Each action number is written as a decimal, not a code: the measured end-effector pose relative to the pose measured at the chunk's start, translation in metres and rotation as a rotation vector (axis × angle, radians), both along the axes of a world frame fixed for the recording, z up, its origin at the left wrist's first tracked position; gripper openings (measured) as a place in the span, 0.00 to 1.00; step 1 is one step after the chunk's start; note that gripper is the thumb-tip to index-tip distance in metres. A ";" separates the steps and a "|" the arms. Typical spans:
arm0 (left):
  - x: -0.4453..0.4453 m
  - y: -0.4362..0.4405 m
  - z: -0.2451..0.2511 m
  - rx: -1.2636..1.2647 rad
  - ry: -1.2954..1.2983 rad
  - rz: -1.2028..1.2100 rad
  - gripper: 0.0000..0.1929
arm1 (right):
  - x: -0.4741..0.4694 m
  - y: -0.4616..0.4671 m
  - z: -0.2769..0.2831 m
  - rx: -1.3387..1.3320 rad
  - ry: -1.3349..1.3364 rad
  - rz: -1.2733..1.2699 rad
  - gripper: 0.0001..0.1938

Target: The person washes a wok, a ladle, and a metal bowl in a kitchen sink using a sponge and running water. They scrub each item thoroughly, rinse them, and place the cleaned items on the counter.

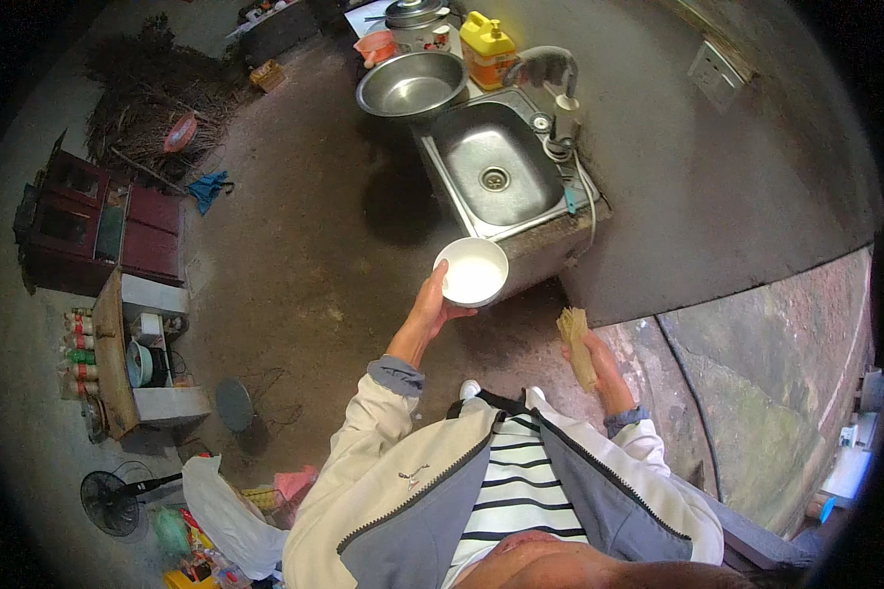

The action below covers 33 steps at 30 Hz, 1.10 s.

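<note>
My left hand [433, 309] grips a white bowl [474, 272] by its left side, thumb at the rim, just in front of the sink counter's near end. The bowl's inside is bright and looks empty. In my right hand [605, 368], lower and further right, is a bundle of tan, fibrous material [577, 346], possibly a loofah or scrubber, held upright. Beyond the bowl is a stainless steel sink [501, 166] with its drain visible. A curved faucet [571, 70] stands at the sink's far right, with a pale hose beside it.
Past the sink stand a large metal basin [412, 82], a yellow jug [488, 51], a red dipper [376, 48] and a lidded pot [416, 26]. A wall [678, 169] rises to the right. Cabinets [110, 221], a fan [110, 503] and bags [232, 515] are at the left.
</note>
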<state>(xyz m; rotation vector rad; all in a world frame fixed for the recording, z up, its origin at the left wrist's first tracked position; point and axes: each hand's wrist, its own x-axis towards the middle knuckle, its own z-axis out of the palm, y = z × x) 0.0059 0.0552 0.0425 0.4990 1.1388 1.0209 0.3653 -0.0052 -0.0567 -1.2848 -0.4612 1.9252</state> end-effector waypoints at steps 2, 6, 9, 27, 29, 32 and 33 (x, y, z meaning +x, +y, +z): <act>-0.029 0.012 -0.005 -0.022 -0.009 0.021 0.31 | -0.025 0.022 0.007 -0.007 0.015 0.008 0.18; -0.062 0.059 -0.026 -0.030 -0.018 0.028 0.29 | -0.046 0.076 0.003 0.026 0.000 -0.020 0.18; -0.076 0.093 -0.042 0.005 0.059 0.041 0.28 | -0.062 0.118 -0.001 0.042 -0.031 -0.039 0.19; -0.100 0.440 -0.040 0.096 0.196 -0.077 0.21 | -0.151 0.342 0.064 0.732 -0.959 0.191 0.31; -0.098 0.479 -0.043 0.134 0.176 -0.096 0.22 | -0.160 0.352 0.107 0.711 -0.973 0.215 0.31; -0.086 0.532 -0.046 0.159 0.134 -0.147 0.24 | -0.171 0.365 0.158 0.805 -0.989 0.194 0.31; -0.082 0.550 -0.048 0.162 0.121 -0.161 0.24 | -0.176 0.372 0.177 0.857 -1.002 0.194 0.32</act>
